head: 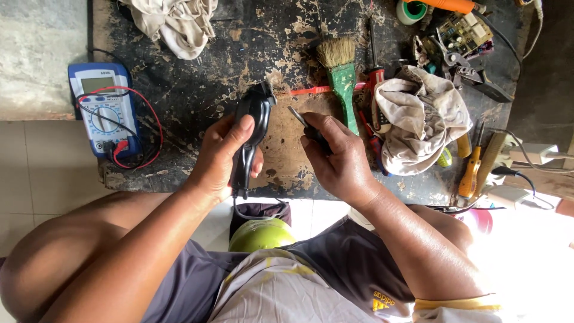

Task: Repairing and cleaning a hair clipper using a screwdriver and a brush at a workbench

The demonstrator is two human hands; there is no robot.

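My left hand (224, 157) grips a black electric hair clipper (250, 136), its blade end pointing away from me over the worn dark workbench (197, 84). A cord leaves the clipper's near end and drops below the bench edge. My right hand (336, 157) is closed around a small dark metal tool (299, 118) whose tip points toward the clipper's head. The two hands are a few centimetres apart.
A blue multimeter (104, 107) with red and black leads lies at the bench's left end. A green-handled brush (342, 81), red screwdrivers (375, 78), a crumpled cloth (418, 116), pliers, a circuit board and chargers crowd the right. Another cloth (176, 24) lies at the back.
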